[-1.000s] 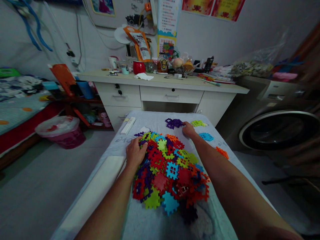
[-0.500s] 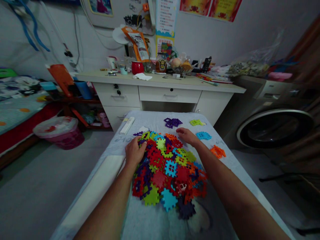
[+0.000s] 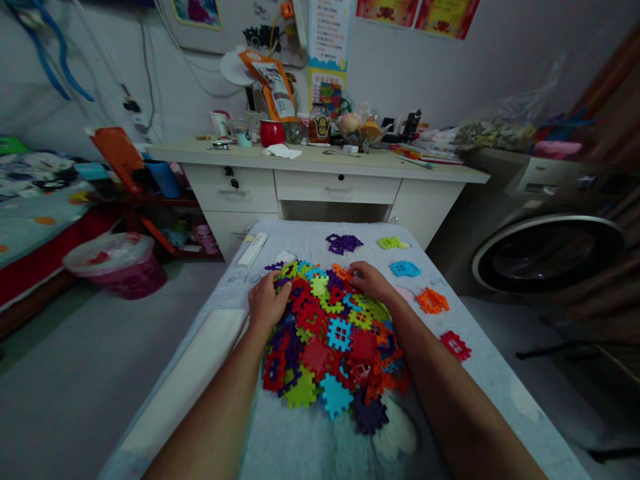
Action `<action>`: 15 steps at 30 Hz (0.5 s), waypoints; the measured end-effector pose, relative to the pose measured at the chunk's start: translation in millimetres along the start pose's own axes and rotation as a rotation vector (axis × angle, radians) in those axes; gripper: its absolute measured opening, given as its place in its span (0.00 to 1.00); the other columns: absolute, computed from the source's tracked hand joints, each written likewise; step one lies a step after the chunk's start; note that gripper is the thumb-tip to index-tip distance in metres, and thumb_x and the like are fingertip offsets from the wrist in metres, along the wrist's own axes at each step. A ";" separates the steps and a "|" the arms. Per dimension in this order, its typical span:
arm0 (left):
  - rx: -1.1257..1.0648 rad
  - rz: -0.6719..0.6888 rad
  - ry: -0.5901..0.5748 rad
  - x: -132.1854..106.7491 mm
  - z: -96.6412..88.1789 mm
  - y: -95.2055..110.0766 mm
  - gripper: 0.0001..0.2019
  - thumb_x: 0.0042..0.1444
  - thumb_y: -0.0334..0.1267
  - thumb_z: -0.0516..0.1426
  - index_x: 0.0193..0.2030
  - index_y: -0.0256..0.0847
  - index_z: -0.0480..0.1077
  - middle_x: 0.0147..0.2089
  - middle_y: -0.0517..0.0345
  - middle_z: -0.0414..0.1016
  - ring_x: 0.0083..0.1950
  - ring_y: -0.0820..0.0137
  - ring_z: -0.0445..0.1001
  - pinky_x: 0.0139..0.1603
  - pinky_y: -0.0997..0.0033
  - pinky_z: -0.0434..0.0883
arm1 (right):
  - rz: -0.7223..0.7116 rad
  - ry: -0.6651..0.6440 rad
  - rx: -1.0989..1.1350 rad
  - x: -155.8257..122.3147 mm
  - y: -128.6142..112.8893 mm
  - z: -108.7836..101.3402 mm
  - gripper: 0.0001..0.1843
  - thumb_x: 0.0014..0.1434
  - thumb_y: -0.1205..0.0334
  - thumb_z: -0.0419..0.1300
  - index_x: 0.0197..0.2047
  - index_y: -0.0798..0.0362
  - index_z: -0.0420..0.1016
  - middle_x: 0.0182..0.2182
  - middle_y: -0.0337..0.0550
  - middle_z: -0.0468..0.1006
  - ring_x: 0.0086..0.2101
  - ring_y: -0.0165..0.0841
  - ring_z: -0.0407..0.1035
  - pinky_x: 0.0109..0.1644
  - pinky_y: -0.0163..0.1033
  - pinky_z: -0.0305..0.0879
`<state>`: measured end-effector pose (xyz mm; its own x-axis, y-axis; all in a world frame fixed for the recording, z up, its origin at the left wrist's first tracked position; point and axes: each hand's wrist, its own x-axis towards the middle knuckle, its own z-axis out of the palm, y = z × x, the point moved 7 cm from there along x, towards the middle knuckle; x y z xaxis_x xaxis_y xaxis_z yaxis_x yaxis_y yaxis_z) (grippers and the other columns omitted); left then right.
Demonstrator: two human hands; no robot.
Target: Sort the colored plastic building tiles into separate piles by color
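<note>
A heap of colourful plastic interlocking blocks (image 3: 316, 357), flat with notched edges, lies on the cloth-covered table between my arms. My left hand (image 3: 269, 299) rests against the heap's upper left edge, its thumb apart from the fingers; the fingertips are partly hidden. At the upper right edge, my right hand (image 3: 369, 279) has bent fingers by an orange block (image 3: 343, 272), with a gap between fingers and thumb. Apart from the heap, along the far and right sides, lie purple blocks (image 3: 344, 243), green blocks (image 3: 391, 243), blue blocks (image 3: 405, 269), orange blocks (image 3: 433, 301) and a red block (image 3: 455, 346).
A white narrow box (image 3: 253, 250) lies at the table's far left. Behind stands a white desk (image 3: 340, 190) with jars and a red cup (image 3: 272, 133). A washing machine (image 3: 545, 247) is to the right, a pink bin (image 3: 120, 267) to the left.
My right hand has come slightly closer to the heap's edge, its fingers more bent. The right forearm has shifted left, uncovering the red block. My left hand stays by the heap.
</note>
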<state>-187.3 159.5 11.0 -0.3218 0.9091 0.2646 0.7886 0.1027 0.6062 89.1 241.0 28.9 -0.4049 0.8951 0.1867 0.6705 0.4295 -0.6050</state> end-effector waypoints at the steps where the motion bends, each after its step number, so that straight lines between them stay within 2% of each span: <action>1: 0.002 0.004 0.001 0.1 0.1 0.0 0.20 0.59 0.47 0.52 0.56 0.42 0.68 0.54 0.50 0.76 0.55 0.58 0.73 0.58 0.57 0.67 | -0.008 0.021 0.008 -1.4 -0.6 -5.5 0.09 0.49 0.71 0.64 0.36 0.53 0.77 0.40 0.44 0.76 0.44 0.35 0.68 0.52 0.40 0.62; 3: 0.009 0.012 0.002 0.2 0.5 -0.2 0.20 0.59 0.47 0.52 0.56 0.42 0.68 0.54 0.50 0.76 0.55 0.59 0.73 0.58 0.58 0.66 | 0.008 0.060 0.001 -4.2 0.6 -19.9 0.08 0.50 0.69 0.64 0.37 0.53 0.77 0.39 0.44 0.76 0.43 0.35 0.68 0.51 0.40 0.62; 6: 0.020 0.020 0.002 0.8 0.7 -0.7 0.21 0.60 0.48 0.52 0.56 0.42 0.68 0.54 0.49 0.76 0.55 0.58 0.73 0.58 0.58 0.66 | 0.091 0.089 -0.035 -10.9 8.4 -46.4 0.08 0.52 0.66 0.62 0.38 0.54 0.77 0.32 0.41 0.74 0.34 0.32 0.67 0.41 0.36 0.62; 9: 0.024 0.018 0.001 1.5 1.0 -1.3 0.21 0.59 0.48 0.52 0.57 0.42 0.67 0.55 0.49 0.75 0.55 0.57 0.73 0.58 0.57 0.66 | 0.159 0.094 -0.070 -25.5 19.4 -74.1 0.10 0.53 0.65 0.59 0.39 0.54 0.77 0.26 0.37 0.72 0.28 0.29 0.63 0.32 0.33 0.57; 15: 0.021 0.018 -0.005 2.4 2.0 -1.9 0.21 0.60 0.48 0.52 0.57 0.42 0.67 0.54 0.48 0.76 0.55 0.58 0.73 0.58 0.57 0.66 | 0.324 0.096 -0.290 -80.0 49.3 -118.6 0.12 0.52 0.66 0.58 0.39 0.55 0.79 0.27 0.39 0.74 0.27 0.29 0.64 0.32 0.34 0.56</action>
<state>-188.4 162.3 9.0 -0.3047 0.9130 0.2712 0.8051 0.0948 0.5855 228.3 204.7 76.0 -0.0949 0.9901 0.1031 0.9055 0.1289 -0.4043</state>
